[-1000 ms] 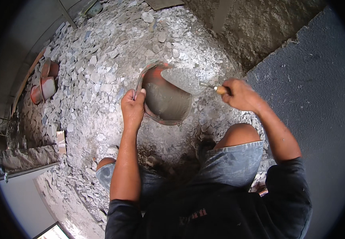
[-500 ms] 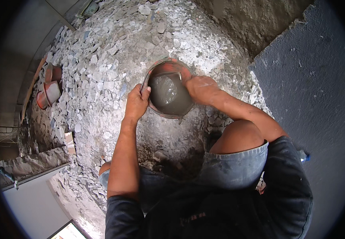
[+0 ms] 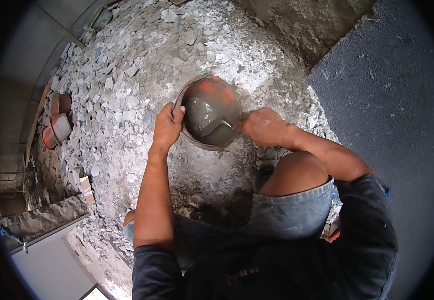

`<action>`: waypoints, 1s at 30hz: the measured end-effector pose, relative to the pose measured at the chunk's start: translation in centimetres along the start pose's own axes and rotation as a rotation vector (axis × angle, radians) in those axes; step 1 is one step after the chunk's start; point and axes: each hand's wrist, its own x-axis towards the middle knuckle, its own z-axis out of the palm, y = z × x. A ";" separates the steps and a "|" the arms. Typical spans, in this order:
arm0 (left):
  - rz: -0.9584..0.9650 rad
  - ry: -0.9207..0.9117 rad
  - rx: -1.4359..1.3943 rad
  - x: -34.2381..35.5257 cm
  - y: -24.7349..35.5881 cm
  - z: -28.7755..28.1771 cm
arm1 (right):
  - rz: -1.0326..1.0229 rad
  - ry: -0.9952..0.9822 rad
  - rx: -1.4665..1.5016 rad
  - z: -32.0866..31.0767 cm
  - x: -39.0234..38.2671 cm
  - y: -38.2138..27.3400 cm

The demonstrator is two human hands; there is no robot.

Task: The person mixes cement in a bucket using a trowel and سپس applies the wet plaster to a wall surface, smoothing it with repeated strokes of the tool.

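Rubble [image 3: 122, 100] floor; hands [image 3: 167, 126] [image 3: 264, 128] grip a bucket [image 3: 212, 89] and, apparently, a trowel [image 3: 214, 129].

Broken stone rubble [image 3: 112, 100], pale grey, spread over ground. Orange buckets [image 3: 61, 129], grey-smeared, grouped at left edge of rubble. Wooden strip [image 3: 38, 122], long, beside buckets. Greenish container [image 3: 102, 20], upper left; thin pole [image 3: 59, 26] nearby. Rough brown patch [image 3: 307, 30], upper right, bordering dark grey surface [image 3: 392, 100]. Small flat piece [image 3: 86, 190], pale, near end of ledge [image 3: 42, 218]. Tap [image 3: 19, 239], blue at one end, lower left. White panel [image 3: 52, 265] below ledge.
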 end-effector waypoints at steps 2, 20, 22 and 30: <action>-0.005 -0.018 -0.018 -0.2 -0.4 0.5 | 0.098 0.117 0.038 -1.1 0.0 -0.1; -0.106 0.057 -0.155 -2.2 0.6 2.4 | 0.147 0.078 0.072 -0.6 -0.6 -0.2; -0.070 0.020 -0.151 -1.9 2.6 3.1 | 0.232 0.200 0.013 0.8 0.8 0.1; -0.067 0.043 -0.203 -2.4 1.5 2.8 | 0.217 0.114 0.155 0.1 0.3 -0.4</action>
